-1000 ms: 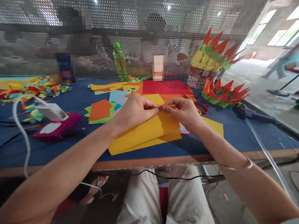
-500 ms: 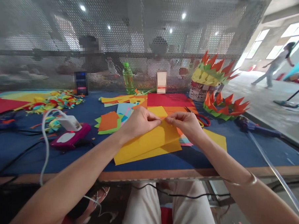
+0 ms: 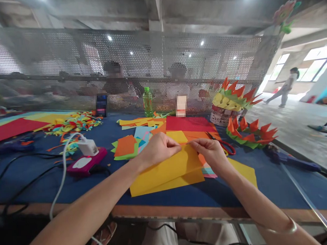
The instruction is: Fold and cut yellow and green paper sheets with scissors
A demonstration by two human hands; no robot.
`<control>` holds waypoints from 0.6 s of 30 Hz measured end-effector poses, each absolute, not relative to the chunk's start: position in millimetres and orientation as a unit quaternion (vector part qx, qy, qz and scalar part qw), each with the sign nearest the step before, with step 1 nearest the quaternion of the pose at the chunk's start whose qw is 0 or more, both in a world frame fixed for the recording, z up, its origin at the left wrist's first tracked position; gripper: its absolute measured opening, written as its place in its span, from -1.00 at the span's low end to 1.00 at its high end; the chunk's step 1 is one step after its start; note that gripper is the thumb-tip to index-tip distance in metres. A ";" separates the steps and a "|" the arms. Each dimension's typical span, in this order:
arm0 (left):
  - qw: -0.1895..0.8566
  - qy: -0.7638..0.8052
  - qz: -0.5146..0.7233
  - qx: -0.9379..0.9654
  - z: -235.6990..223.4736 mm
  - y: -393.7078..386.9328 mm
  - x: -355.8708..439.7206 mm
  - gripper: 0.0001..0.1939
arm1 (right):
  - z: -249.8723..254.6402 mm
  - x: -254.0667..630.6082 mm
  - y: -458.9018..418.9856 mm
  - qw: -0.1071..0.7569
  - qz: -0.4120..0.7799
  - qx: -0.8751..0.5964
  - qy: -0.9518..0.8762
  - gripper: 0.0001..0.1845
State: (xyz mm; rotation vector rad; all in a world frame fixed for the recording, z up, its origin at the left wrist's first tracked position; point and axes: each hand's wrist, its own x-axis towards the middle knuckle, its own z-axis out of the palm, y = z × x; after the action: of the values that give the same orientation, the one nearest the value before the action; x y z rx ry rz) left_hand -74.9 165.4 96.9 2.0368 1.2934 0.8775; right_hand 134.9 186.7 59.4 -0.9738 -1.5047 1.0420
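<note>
My left hand pinches the upper edge of a folded sheet of yellow paper, fingers closed on it. Close beside it, my right hand has thumb and forefinger pinched at the same sheet's upper right corner. The paper slopes toward me, its lower layer jutting out beneath. Under and around it lie a small yellow paper piece, a red sheet and a small stack of coloured paper. Red-handled scissors rest just beyond my right hand, partly hidden by it.
Two spiky paper rings, one on a patterned base, the other on the table, stand at right near a blue glue gun. A magenta power strip with cables sits left. A green bottle stands before the mesh screen.
The view has tilted upward, so the table sits lower in the picture. Both hands still pinch the yellow paper's upper edge, the right hand now slightly farther from the left.
</note>
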 end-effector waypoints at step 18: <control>0.289 0.478 0.320 0.765 93.7 165.0 -74.4 -0.68 | 58.7 134.0 184.3 0.491 0.490 -0.376 -0.615 -0.50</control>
State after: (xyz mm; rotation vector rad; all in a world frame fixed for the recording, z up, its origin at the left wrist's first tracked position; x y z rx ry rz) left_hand -74.4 165.0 93.7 2.0419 1.2754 0.8547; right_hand 134.0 184.3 58.7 -0.9123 -1.4921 1.1896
